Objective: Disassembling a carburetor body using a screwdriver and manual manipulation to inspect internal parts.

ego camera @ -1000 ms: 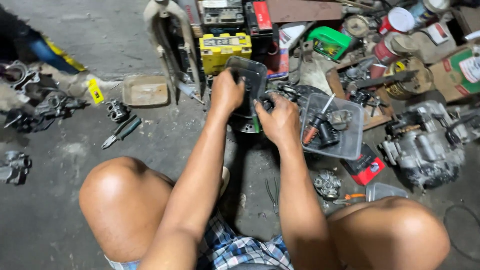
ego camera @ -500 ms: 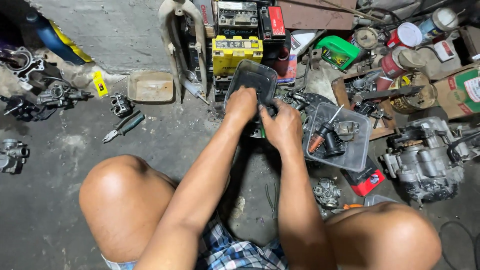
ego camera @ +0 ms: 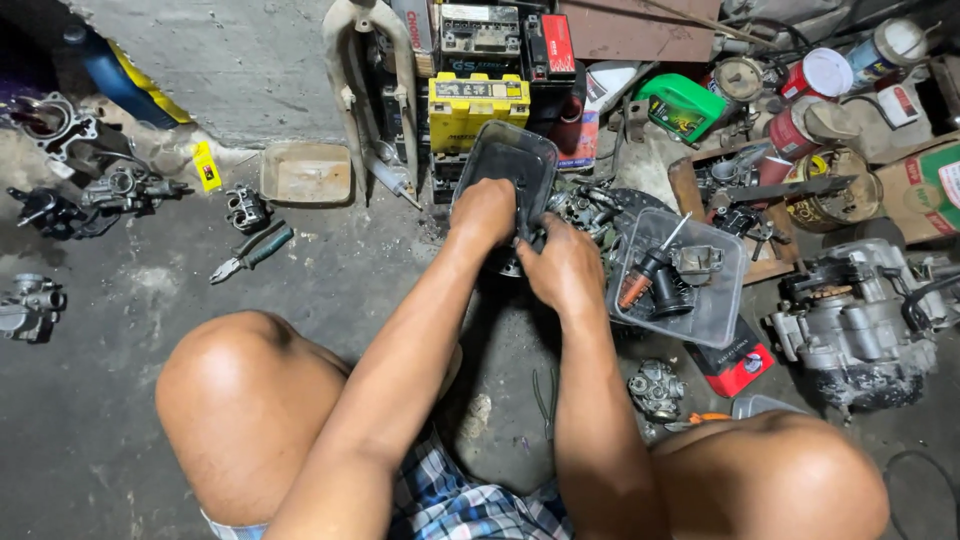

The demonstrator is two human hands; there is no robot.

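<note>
I squat on a concrete floor, both arms stretched forward between my knees. My left hand (ego camera: 484, 213) grips the lower edge of a dark, smoky plastic tray (ego camera: 507, 166) tilted up in front of a yellow battery (ego camera: 478, 111). My right hand (ego camera: 566, 266) is closed just right of it, fingers curled on something small and dark below the tray; I cannot tell what it is. Dark engine parts (ego camera: 590, 210) lie directly behind both hands.
A clear plastic tray (ego camera: 726, 302) with a screwdriver and parts sits right of my hand. An engine block (ego camera: 855, 325) lies far right, a carburetor (ego camera: 656, 389) near my right knee. Pliers (ego camera: 250, 254) and a tan dish (ego camera: 306, 173) lie left; cans and bottles crowd the back right.
The view has shifted slightly, so the scene sits a little lower and to the right in the frame. Both hands stay on the dark tray, with the right hand drawn closer beside the left.
</note>
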